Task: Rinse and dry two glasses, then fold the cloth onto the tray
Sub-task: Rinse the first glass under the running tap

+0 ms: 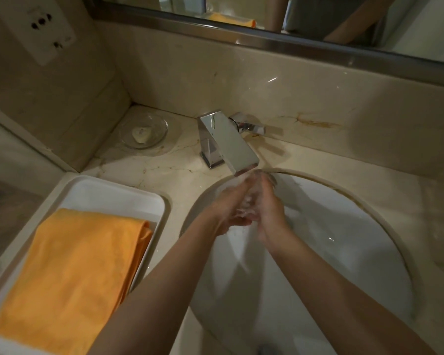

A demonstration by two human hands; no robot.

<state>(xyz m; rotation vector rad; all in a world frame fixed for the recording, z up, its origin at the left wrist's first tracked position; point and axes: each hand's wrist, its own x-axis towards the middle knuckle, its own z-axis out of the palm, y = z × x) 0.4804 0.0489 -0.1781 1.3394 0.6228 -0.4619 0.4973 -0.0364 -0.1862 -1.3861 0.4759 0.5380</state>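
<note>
Head view: left hand and right hand pressed together under running faucet above sink, grip blurred, indeterminate, no glass discernible; folded orange cloth in white tray alongside; soap dish behind.

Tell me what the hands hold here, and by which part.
Cannot be told: left hand and right hand meet under the running tap, with no glass plainly visible.
</note>
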